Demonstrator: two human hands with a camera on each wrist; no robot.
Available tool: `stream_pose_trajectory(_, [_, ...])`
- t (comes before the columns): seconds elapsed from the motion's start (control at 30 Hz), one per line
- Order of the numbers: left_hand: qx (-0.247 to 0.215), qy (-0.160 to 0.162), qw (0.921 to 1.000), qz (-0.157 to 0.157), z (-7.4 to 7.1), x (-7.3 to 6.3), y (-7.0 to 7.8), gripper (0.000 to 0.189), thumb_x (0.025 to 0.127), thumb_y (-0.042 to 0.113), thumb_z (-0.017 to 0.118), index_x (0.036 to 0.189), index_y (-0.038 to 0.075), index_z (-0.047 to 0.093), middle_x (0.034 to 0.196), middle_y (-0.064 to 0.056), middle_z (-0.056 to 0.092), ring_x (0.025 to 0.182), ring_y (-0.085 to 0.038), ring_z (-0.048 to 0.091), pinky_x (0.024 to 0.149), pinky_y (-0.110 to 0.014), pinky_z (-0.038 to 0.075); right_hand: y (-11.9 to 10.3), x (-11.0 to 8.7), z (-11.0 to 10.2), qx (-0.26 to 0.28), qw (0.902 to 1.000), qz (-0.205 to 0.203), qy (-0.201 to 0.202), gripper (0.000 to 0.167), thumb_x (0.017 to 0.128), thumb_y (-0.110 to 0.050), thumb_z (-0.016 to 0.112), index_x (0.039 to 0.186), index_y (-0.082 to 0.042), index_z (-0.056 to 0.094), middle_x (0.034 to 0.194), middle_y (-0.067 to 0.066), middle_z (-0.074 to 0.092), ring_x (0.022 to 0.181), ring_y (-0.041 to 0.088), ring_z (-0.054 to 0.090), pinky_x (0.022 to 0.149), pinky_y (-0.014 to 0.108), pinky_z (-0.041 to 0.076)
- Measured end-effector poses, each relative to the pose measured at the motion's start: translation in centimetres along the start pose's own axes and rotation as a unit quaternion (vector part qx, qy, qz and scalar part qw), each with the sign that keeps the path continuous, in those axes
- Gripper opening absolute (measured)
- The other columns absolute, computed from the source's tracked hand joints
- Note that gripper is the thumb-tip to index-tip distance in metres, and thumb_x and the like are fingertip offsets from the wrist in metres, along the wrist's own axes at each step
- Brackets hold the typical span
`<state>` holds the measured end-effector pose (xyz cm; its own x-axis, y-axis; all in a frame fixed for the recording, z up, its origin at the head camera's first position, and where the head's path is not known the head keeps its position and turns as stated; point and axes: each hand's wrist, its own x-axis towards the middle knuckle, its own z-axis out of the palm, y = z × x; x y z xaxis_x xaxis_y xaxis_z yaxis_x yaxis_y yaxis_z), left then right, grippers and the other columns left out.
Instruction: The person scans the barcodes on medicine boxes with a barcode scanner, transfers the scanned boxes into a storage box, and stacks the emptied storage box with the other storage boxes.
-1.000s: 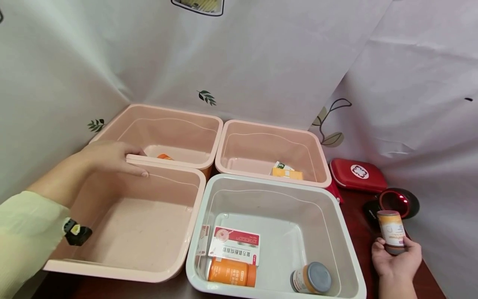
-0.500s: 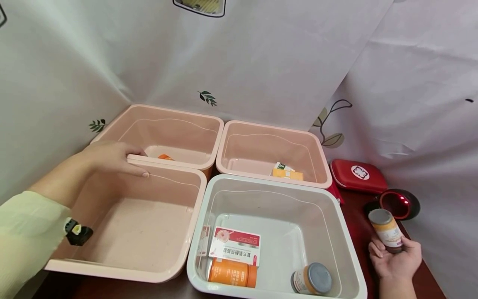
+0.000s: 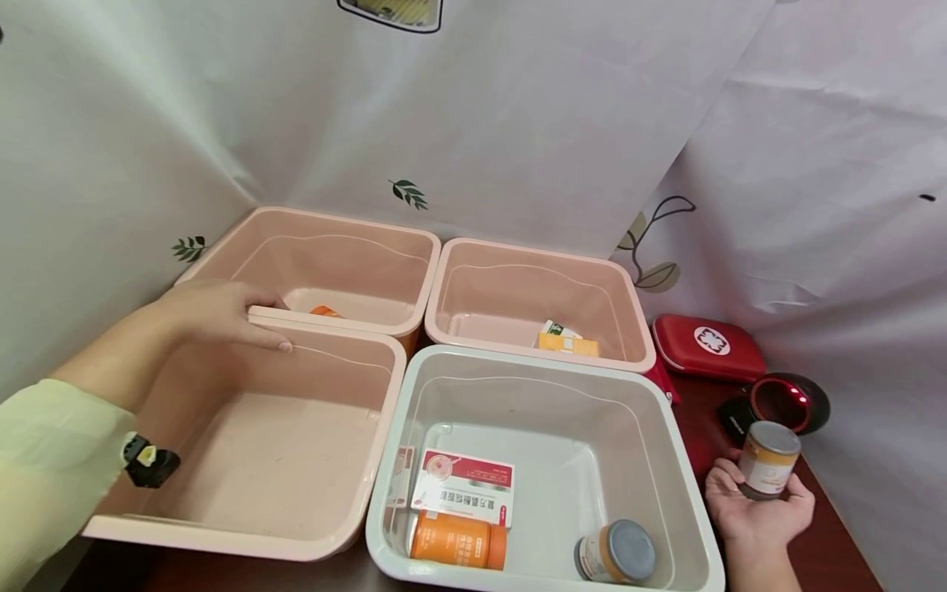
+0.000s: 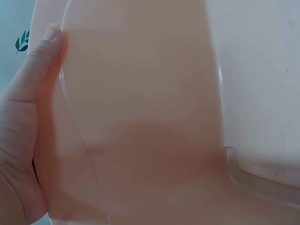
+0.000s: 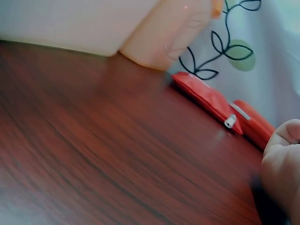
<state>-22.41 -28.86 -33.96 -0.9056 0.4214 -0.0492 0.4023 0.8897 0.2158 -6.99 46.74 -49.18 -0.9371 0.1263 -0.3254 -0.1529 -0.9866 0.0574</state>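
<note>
My right hand holds a small jar with a grey lid and a white and yellow label, fingers and thumb around its lower part. The jar stands nearly upright just in front of a black scanner with a glowing red window. In the right wrist view only part of the right hand shows at the right edge, and the jar is out of view. My left hand grips the far rim of the near left pink bin, thumb inside; the left wrist view shows that thumb along the wall.
A grey-white bin holds a white and red medicine box, an orange bottle and a similar jar. Behind are two pink bins, the right one with small boxes. A red case lies beside the scanner.
The right hand has turned the jar, which tilted left half a second ago and now stands more upright. That hand has also shifted left and slightly down. My left hand stays put.
</note>
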Motion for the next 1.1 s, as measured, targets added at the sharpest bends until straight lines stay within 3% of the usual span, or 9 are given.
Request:
stream_pose_trajectory(0.17, [0.007, 0.0, 1.0, -0.001, 0.0, 0.0, -0.1, 0.068, 0.081, 0.066, 0.084, 0.127, 0.016, 0.076, 0.114, 0.0, 0.075, 0.1, -0.023, 0.069, 0.086, -0.052, 0.051, 0.6, 0.0, -0.1, 0.033, 0.9991, -0.005, 0.026, 0.041, 0.09, -0.063, 0.055, 0.113, -0.029, 0.057, 0.096, 0.007, 0.051, 0.067, 0.031, 0.038, 0.06, 0.046, 0.03])
stream_pose_trajectory(0.27, [0.011, -0.001, 0.9999, -0.003, 0.1, 0.0, -0.2, 0.069, 0.081, 0.067, 0.083, 0.128, 0.017, 0.076, 0.113, 0.0, 0.075, 0.1, -0.023, 0.069, 0.086, -0.052, 0.051, 1.0, -0.1, -0.2, 0.051, 0.9982, -0.004, 0.03, 0.046, 0.087, -0.068, 0.054, 0.113, -0.03, 0.058, 0.099, 0.006, 0.057, 0.069, 0.031, 0.042, 0.059, 0.049, 0.034])
stream_pose_trajectory(0.53, [0.01, -0.001, 0.9999, -0.006, 0.1, 0.0, -0.2, 0.071, 0.081, 0.068, 0.083, 0.129, 0.015, 0.076, 0.114, -0.002, 0.075, 0.101, -0.025, 0.069, 0.087, -0.055, 0.051, 1.8, 0.2, -0.6, 0.027, 0.998, 0.054, -0.018, 0.063, 0.089, -0.066, 0.041, 0.129, -0.019, 0.056, 0.118, 0.008, 0.056, 0.084, 0.035, 0.043, 0.077, 0.047, 0.035])
stream_pose_trajectory(0.83, [0.009, -0.005, 0.9999, -0.006, 0.1, 0.1, -0.1, 0.069, 0.082, 0.066, 0.084, 0.128, 0.016, 0.076, 0.111, 0.0, 0.075, 0.098, -0.023, 0.068, 0.085, -0.054, 0.051, 1.8, 0.3, -0.6, -0.009, 0.9979, 0.055, -0.033, 0.058, 0.091, -0.057, 0.047, 0.133, -0.017, 0.054, 0.122, 0.008, 0.055, 0.088, 0.035, 0.046, 0.083, 0.045, 0.038])
stream_pose_trajectory(1.1, [-0.002, -0.006, 0.9999, -0.014, 0.0, 0.1, 0.3, 0.07, 0.081, 0.064, 0.085, 0.129, 0.013, 0.075, 0.111, -0.001, 0.075, 0.098, -0.024, 0.067, 0.088, -0.056, 0.051, 2.0, 0.3, -0.4, 0.003, 0.9994, 0.029, -0.02, 0.055, 0.091, -0.058, 0.052, 0.134, -0.024, 0.054, 0.127, 0.007, 0.057, 0.091, 0.034, 0.051, 0.086, 0.048, 0.045])
